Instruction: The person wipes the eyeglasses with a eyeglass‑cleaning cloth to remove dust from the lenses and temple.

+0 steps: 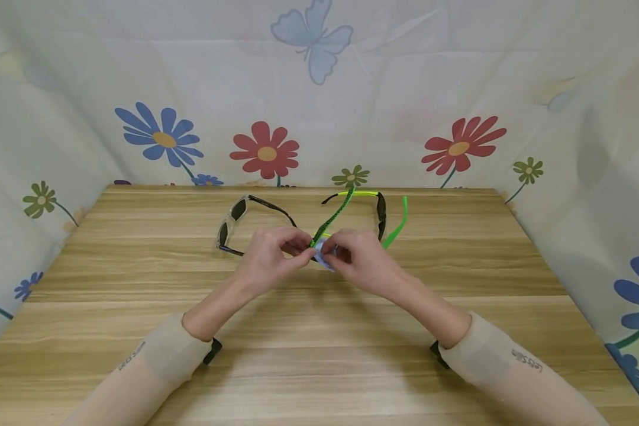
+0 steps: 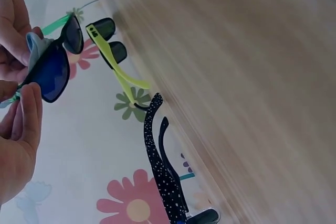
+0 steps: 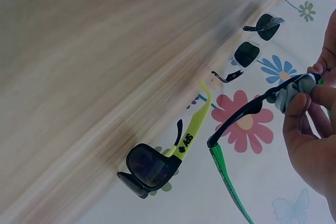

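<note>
My left hand (image 1: 271, 254) pinches one end of a pair of dark-lensed sunglasses (image 2: 54, 74) with green temples, near the hinge. A light blue-grey cloth (image 3: 293, 94) is bunched between the fingers of my right hand (image 1: 364, 260), folded against a lens of the same pair. In the head view both hands meet over the middle of the table, with one green temple (image 1: 342, 214) rising between them and the other standing out beyond the right hand. Most of the lenses are hidden there; the left wrist view shows their bluish fronts.
Sunglasses with yellow temples (image 3: 152, 166) lie on the wooden table (image 1: 319, 355) behind the right hand. Clear-framed sunglasses (image 1: 231, 218) with black speckled temples lie to the left, behind the left hand. A flowered curtain (image 1: 191, 71) hangs around the back and sides.
</note>
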A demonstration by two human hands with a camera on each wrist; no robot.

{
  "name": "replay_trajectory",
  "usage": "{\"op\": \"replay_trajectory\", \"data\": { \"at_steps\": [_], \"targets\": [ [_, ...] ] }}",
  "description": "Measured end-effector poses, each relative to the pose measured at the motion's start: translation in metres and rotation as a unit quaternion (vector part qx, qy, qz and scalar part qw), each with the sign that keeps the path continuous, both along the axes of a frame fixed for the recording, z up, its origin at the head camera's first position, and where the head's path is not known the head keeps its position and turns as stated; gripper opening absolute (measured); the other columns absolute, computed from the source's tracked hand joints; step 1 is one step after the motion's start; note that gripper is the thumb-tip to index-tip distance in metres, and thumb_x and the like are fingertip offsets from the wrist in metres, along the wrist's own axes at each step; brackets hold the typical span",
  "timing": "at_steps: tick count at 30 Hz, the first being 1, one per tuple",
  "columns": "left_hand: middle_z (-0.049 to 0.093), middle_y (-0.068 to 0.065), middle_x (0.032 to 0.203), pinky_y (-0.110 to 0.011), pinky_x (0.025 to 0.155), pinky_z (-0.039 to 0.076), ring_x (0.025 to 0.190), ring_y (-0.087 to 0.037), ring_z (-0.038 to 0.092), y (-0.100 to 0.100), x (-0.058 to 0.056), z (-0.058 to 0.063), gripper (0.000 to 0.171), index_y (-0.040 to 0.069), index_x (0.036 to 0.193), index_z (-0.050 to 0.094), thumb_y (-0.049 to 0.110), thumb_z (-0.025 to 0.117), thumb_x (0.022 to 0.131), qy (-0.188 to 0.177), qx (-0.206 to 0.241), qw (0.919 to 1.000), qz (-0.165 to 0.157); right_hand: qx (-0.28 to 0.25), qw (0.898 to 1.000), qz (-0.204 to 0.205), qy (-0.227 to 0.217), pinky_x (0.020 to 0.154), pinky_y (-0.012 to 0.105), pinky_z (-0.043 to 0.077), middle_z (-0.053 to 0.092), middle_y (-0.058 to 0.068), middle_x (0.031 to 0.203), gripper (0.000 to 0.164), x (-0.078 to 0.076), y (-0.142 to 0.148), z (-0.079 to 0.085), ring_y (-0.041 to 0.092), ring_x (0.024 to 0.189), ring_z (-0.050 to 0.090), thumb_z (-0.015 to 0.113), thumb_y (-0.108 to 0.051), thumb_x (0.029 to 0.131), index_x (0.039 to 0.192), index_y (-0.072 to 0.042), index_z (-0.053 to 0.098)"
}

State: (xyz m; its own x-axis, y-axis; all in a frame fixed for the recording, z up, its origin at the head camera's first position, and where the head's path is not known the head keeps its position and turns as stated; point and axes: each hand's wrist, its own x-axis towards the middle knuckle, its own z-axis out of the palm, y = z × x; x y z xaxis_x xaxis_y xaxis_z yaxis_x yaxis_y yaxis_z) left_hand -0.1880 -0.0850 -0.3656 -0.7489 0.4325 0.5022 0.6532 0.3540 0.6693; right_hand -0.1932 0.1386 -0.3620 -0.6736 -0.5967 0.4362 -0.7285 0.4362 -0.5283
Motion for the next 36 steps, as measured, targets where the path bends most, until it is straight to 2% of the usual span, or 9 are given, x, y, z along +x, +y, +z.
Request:
{"op": "replay_trajectory", "data": {
  "at_steps": [8,19,24,28,36],
  "targets": [
    [0.074,-0.003,0.087,-0.026,0.067,0.058,0.075,-0.01,0.069,-0.006,-0.001,0.002,0.007,0.001,0.096,0.075,0.002,0.078,0.089,-0.021,-0.004,0.9993,0.029,0.005,1.0,0.002,0.005,0.061,0.027,0.051,0.07,0.002,0.088,0.008,0.006,0.006,0.002,0.01,0.069,0.057,0.077,0.003,0.088,0.093,-0.003,0.074],
    [0.073,-0.002,0.082,-0.027,0.063,0.057,0.07,-0.011,0.068,-0.015,-0.003,0.01,0.008,0.002,0.095,0.075,0.007,0.079,0.09,-0.058,0.004,0.9933,0.1,0.025,0.999,-0.019,0.027,0.06,0.026,0.05,0.067,0.004,0.091,0.013,0.005,0.034,0.007,0.011,0.07,0.055,0.078,0.005,0.088,0.098,-0.001,0.071],
    [0.072,-0.002,0.082,-0.027,0.064,0.057,0.07,-0.013,0.068,-0.02,-0.005,0.014,0.005,0.003,0.093,0.075,0.007,0.077,0.09,-0.077,0.021,0.9908,0.11,0.031,0.997,-0.035,0.063,0.06,0.027,0.051,0.064,0.005,0.092,0.015,0.001,0.048,0.008,0.012,0.071,0.056,0.079,0.006,0.087,0.099,0.0,0.072],
    [0.072,-0.002,0.082,-0.026,0.065,0.056,0.07,-0.013,0.068,-0.023,-0.007,0.015,0.007,0.004,0.094,0.075,0.009,0.077,0.09,-0.073,0.021,0.9895,0.123,0.037,0.993,-0.026,0.105,0.064,0.03,0.056,0.065,0.007,0.096,0.019,0.0,0.054,0.007,0.014,0.076,0.063,0.079,0.01,0.085,0.1,0.001,0.072],
    [0.072,-0.002,0.081,-0.026,0.063,0.055,0.069,-0.014,0.067,-0.027,-0.009,0.014,0.007,0.004,0.095,0.077,0.009,0.077,0.089,-0.065,0.018,0.9876,0.142,0.086,0.976,-0.009,0.2,0.076,0.038,0.06,0.064,0.014,0.105,0.026,-0.004,0.064,0.005,0.027,0.089,0.068,0.082,0.01,0.081,0.105,0.003,0.073]
  ]
}}
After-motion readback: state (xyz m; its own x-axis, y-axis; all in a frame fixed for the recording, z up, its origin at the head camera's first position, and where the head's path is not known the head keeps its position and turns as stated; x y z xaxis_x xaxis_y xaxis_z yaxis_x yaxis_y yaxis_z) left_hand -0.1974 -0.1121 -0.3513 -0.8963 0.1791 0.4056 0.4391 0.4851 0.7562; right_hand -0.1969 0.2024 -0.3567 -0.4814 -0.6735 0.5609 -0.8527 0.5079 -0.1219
